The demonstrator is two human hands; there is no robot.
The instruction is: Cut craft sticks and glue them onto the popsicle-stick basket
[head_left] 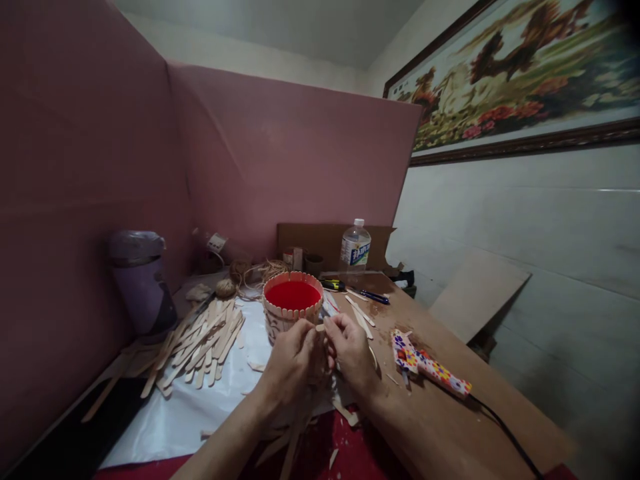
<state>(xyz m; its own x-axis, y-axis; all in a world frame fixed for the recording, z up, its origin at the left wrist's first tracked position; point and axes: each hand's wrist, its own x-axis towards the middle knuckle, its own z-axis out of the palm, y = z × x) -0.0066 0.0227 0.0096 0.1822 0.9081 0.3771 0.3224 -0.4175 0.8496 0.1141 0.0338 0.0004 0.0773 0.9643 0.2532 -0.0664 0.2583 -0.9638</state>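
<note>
Between my two hands a small piece of wooden stick (321, 328) shows. My left hand (296, 353) is closed, its thumb and fingers pinching the piece from the left. On the right side, the thumb and forefinger of my right hand (347, 343) are closed at the other end of it. Just behind my hands stands a round container (280, 321) with a red inside and wooden sticks set upright around its outside. A loose pile of flat wooden sticks (210, 340) lies to the left, on a white sheet (165, 427).
A flowered glue gun (435, 370) with a black cord lies right. Behind are a clear bottle (356, 248), a blue-handled tool (375, 297), twine (273, 269) and a cardboard strip (310, 237). A purple cup (143, 287) stands far left. Wood scraps lie near my forearms.
</note>
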